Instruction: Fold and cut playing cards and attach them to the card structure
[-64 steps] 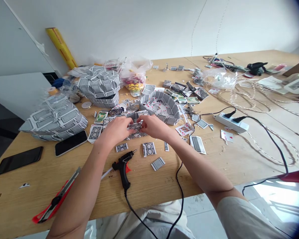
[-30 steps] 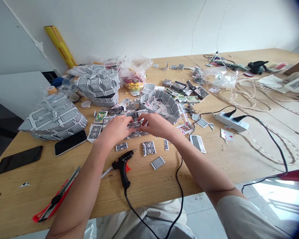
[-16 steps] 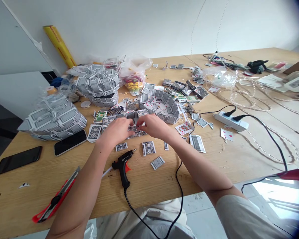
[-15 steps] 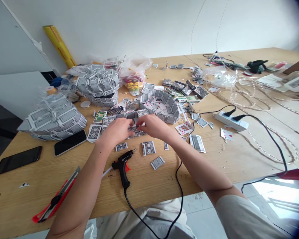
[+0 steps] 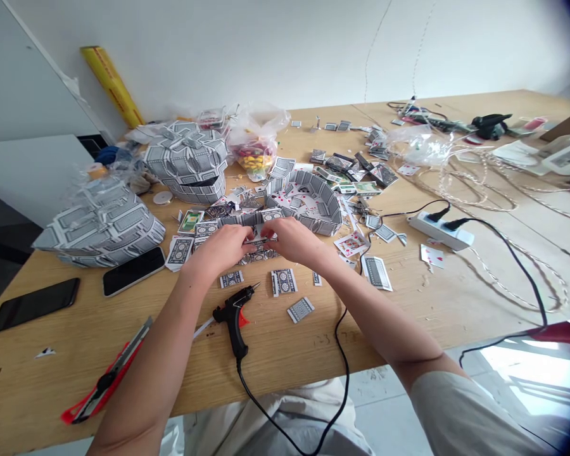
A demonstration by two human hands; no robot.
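Grey card box (image 5: 266, 254), near edge pinched by left hand (image 5: 224, 244) and right hand (image 5: 289, 238); just before it, cut cards (image 5: 284, 282) crowd the glue gun (image 5: 232, 310)

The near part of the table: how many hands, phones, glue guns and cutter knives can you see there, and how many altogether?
Hands (left hand, right hand): 2
Phones: 2
Glue gun: 1
Cutter knife: 1
Total: 6
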